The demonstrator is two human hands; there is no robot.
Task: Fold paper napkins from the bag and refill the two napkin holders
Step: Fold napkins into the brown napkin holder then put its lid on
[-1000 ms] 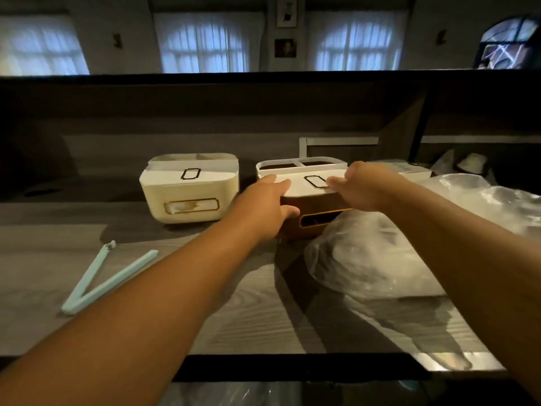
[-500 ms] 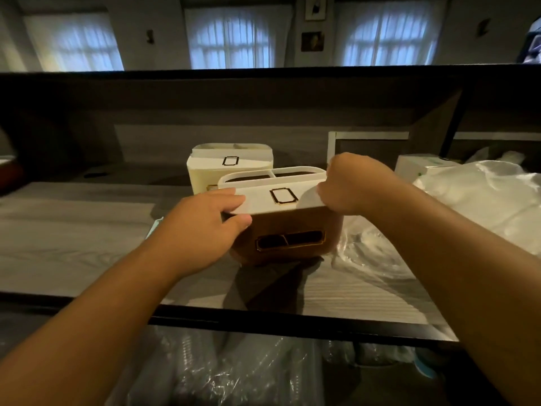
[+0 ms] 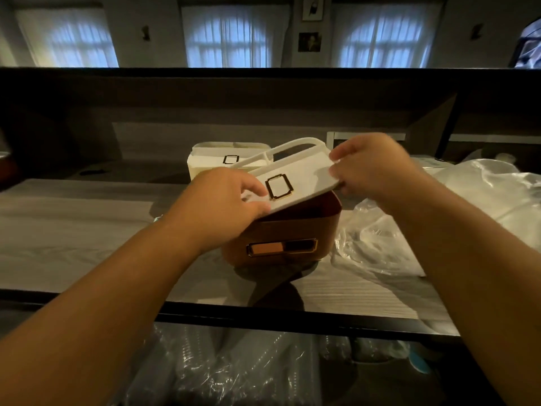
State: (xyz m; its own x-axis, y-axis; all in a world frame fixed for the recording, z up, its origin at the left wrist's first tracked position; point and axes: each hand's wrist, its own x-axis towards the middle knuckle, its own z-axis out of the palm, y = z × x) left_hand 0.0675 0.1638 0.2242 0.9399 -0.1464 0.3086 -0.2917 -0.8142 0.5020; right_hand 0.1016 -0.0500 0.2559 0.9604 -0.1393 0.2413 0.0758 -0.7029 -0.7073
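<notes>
A brown napkin holder (image 3: 281,232) stands on the grey wooden counter (image 3: 73,230) near its front edge. Its white lid (image 3: 304,177) is tilted up and off the box, right side higher. My left hand (image 3: 222,206) grips the lid's near left corner. My right hand (image 3: 369,165) pinches its right edge. Behind it sits a cream napkin holder (image 3: 210,159) with its lid on. A clear plastic bag (image 3: 395,238) lies on the counter to the right of the brown holder.
A dark raised shelf (image 3: 263,92) runs across the back of the counter. More crumpled plastic (image 3: 497,183) lies at the far right. Below the counter's black front edge (image 3: 292,320), plastic-wrapped stacks (image 3: 234,370) fill a lower shelf.
The brown holder came forward from beside the cream one toward the counter's front edge. Both hands have since lifted and tilted its white lid off the box.
</notes>
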